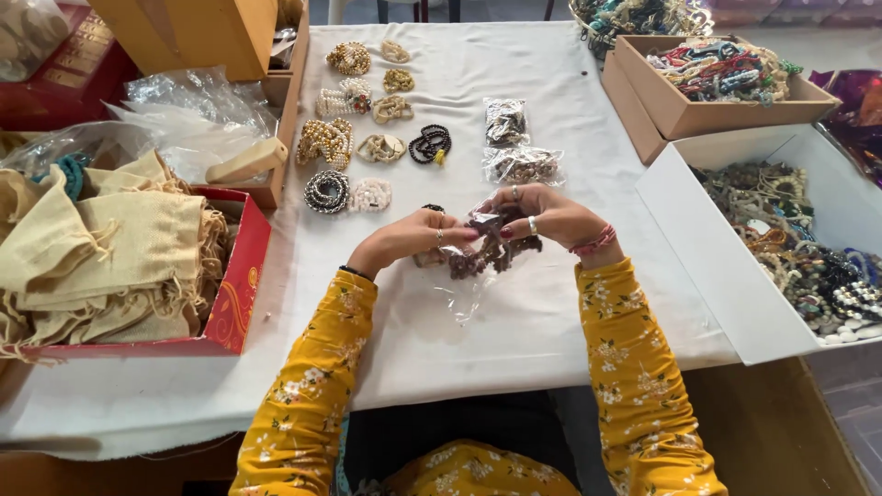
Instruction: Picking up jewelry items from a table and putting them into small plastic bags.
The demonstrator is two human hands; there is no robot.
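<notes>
Both hands, left hand (pixel 413 237) and right hand (pixel 542 219), are closed on one clear bead packet (pixel 482 246); its length hangs below the grip.

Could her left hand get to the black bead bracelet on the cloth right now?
Probably yes, but not freely: the left hand is busy holding the clear bag of dark beads together with the right hand. The cloth between it and the black bracelet lies bare.

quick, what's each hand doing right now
left hand: closed on the clear plastic bag of dark beads.
right hand: closed, pinching the same bag's top.
</notes>
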